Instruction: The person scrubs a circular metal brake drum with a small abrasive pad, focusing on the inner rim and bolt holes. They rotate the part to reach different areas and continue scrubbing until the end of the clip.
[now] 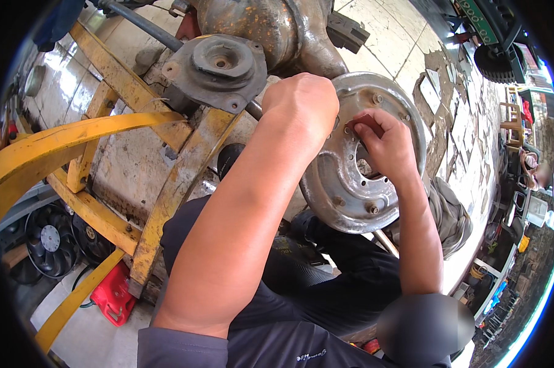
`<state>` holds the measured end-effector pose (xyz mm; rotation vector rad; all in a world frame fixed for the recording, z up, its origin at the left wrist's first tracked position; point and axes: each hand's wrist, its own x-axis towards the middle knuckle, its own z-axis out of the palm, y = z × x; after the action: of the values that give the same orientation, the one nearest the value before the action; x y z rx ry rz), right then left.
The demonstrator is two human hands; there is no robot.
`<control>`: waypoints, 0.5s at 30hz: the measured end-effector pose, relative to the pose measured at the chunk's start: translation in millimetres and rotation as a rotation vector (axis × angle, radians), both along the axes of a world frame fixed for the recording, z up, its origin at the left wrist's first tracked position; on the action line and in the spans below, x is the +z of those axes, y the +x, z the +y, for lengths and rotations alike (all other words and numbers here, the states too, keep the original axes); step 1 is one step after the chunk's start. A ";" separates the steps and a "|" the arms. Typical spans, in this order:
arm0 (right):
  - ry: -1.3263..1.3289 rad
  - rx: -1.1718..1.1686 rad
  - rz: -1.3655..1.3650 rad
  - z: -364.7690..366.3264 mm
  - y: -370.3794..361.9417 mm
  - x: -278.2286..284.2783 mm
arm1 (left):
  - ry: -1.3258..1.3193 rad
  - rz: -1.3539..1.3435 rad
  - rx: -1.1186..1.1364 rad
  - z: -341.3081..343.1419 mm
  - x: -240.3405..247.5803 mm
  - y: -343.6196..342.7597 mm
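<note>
A round metal brake backing plate (pixel 337 187), worn bright in places, stands tilted in front of me with a large hole in its middle and several bolts. At its upper left rim is my left hand (pixel 302 105), closed, its back toward me and its fingers mostly hidden; it appears to grip the rim. My right hand (pixel 384 144) pinches a reddish-brown piece of sandpaper (pixel 368 120) between thumb and fingers. That piece lies against the plate's face, just above the central hole.
Left of the plate, a dark flanged metal part (pixel 218 64) rests on a worn yellow metal frame (pixel 185 165). A rusty axle housing (pixel 252 24) lies beyond. Grey cloth (pixel 449 214) sits to the right, near broken floor tiles (pixel 458 122). A red jack stand (pixel 112 294) is lower left.
</note>
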<state>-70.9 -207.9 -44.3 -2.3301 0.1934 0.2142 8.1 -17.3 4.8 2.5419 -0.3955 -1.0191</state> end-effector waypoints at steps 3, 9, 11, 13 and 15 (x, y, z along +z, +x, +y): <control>0.010 0.052 -0.002 9.0 10.5 0.9 | 0.015 -0.020 0.047 8.7 6.8 -3.0; -0.122 0.102 -0.042 1.8 5.8 5.1 | 0.004 -0.018 0.016 3.7 -1.4 1.4; -0.123 0.131 -0.084 2.7 7.1 3.7 | -0.008 -0.043 0.017 1.9 -1.3 0.2; -0.123 0.190 -0.150 14.5 14.8 -0.5 | -0.025 -0.088 -0.003 6.3 -4.9 -0.7; -0.134 0.195 -0.148 13.8 14.5 0.6 | -0.012 -0.078 0.020 10.1 -6.1 -0.5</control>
<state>-56.5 -194.1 -43.7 -2.4874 -0.0960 0.1266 7.6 -7.2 -1.3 2.5753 -0.3964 -0.9096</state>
